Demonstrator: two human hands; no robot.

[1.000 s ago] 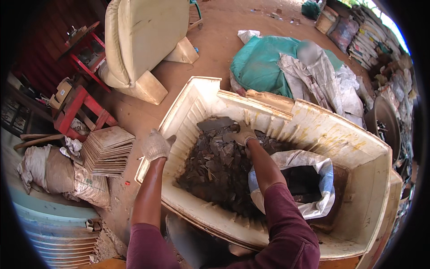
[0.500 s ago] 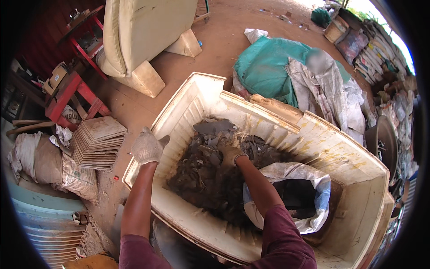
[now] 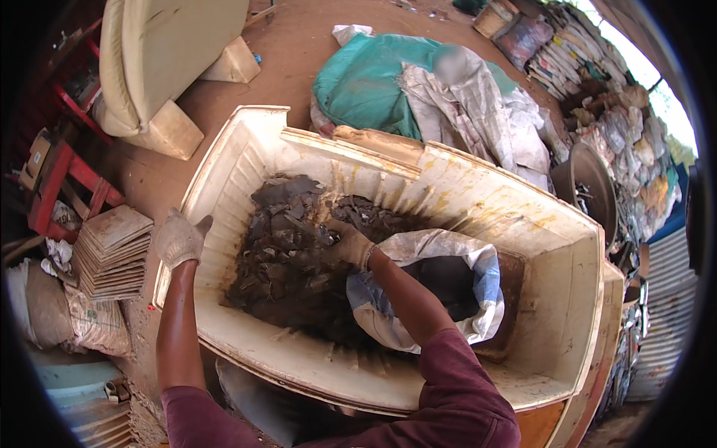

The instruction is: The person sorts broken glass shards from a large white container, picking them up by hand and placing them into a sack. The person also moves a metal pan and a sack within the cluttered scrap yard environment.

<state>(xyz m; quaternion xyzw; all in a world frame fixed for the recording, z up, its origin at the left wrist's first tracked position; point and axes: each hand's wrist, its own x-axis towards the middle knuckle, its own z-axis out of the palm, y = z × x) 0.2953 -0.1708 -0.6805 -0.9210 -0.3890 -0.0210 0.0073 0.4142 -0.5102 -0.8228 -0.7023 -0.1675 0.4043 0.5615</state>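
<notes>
While red dirt floor (image 3: 299, 52) surrounds the white tub (image 3: 523, 224), the gloved left hand (image 3: 179, 239) grips its rim. The right hand (image 3: 347, 245) closes on dark scraps (image 3: 284, 254) beside a sack (image 3: 455, 299).

- Bare reddish-brown dirt floor (image 3: 299, 56), daylight from upper right.
- Cream upholstered seat (image 3: 160, 52) tipped over, upper left.
- Red wooden stand (image 3: 56, 187) at left edge.
- Stack of flat tan tiles (image 3: 112, 250) beside filled woven sacks (image 3: 78, 317).
- Teal tarp (image 3: 366, 82) with pale sacks (image 3: 478, 112) draped over it.
- Stacked bags and clutter (image 3: 597, 89) along right; corrugated metal sheet (image 3: 661, 328) below.
</notes>
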